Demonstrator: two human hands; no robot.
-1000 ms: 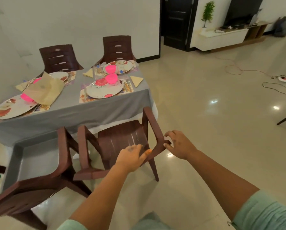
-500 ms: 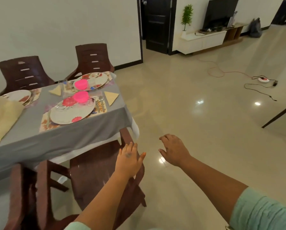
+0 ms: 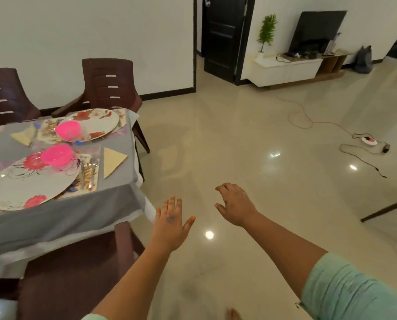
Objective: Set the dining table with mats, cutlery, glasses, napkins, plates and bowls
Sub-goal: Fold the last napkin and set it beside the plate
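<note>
Closest in, both hands are out over the bare floor and holding nothing: left hand [image 3: 170, 224] flat with its fingers [image 3: 172, 202] straight and a bit spread, right hand [image 3: 235, 206] relaxed with its fingers loosely curved. Just under the left forearm is a brown chair [image 3: 77, 271] tucked against the near edge of the tabletop [image 3: 82, 209].

Moving onto the tabletop, the near setting looks basically finished to me: floral plate [image 3: 31, 183] on a mat [image 3: 77, 191], pink bowl [image 3: 57, 154] sitting on the plate, cutlery [image 3: 89, 172] laid just beside it on the right, and a folded yellow napkin [image 3: 112, 161] off to the side. Something glassy seems to stand near the bowl, but it's too blurry to call.

Further back, the far setting has the same deal: plate [image 3: 96, 122], pink bowl [image 3: 68, 130], napkin [image 3: 25, 135], with a chair [image 3: 110, 84] behind it.

So I'd guess this corner is done. The rest of the table runs out of frame on the left, so no idea if anything's missing there.
</note>
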